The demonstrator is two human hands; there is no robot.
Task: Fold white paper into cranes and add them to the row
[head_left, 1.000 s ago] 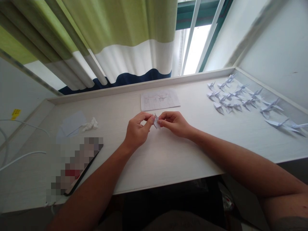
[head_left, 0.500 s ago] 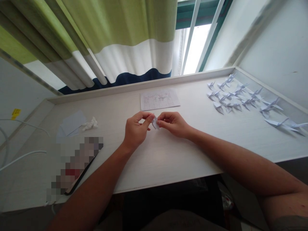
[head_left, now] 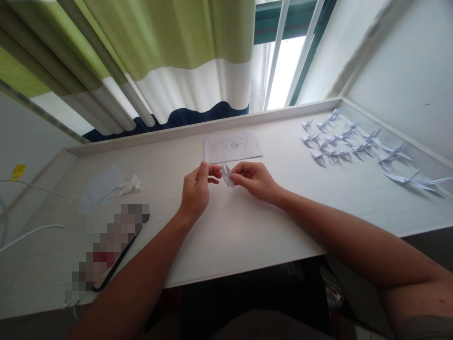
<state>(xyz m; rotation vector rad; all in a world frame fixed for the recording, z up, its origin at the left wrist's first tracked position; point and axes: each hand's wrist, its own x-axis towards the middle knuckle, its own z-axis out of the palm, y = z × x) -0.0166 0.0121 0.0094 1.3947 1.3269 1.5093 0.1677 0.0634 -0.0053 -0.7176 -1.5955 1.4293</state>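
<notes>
Two bare hands, one small piece of folded paper (head_left: 227, 177), held just above the white desk (head_left: 226, 236) in front of the person sitting here. Right hand (head_left: 256, 179): thumb and forefinger pinched together on the paper's right side, the other fingers curled. Left hand (head_left: 197, 186): thumb raised and spread away from the forefinger, fingers reaching to the paper's left side; whether the tips touch it, I cannot tell. The paper: white, pointed ends upward, between the hands.

Also on the desk: one printed sheet (head_left: 232, 148) with a table on it, just beyond the hands; a group of folded white paper birds (head_left: 341, 153) at the far right; some loose paper (head_left: 106, 182) at left, one crumpled tissue (head_left: 130, 185) beside it; nearer, one flat item (head_left: 116, 241) with a dark edge, its face blurred. Behind the desk: one green, white and blue curtain (head_left: 170, 38).
</notes>
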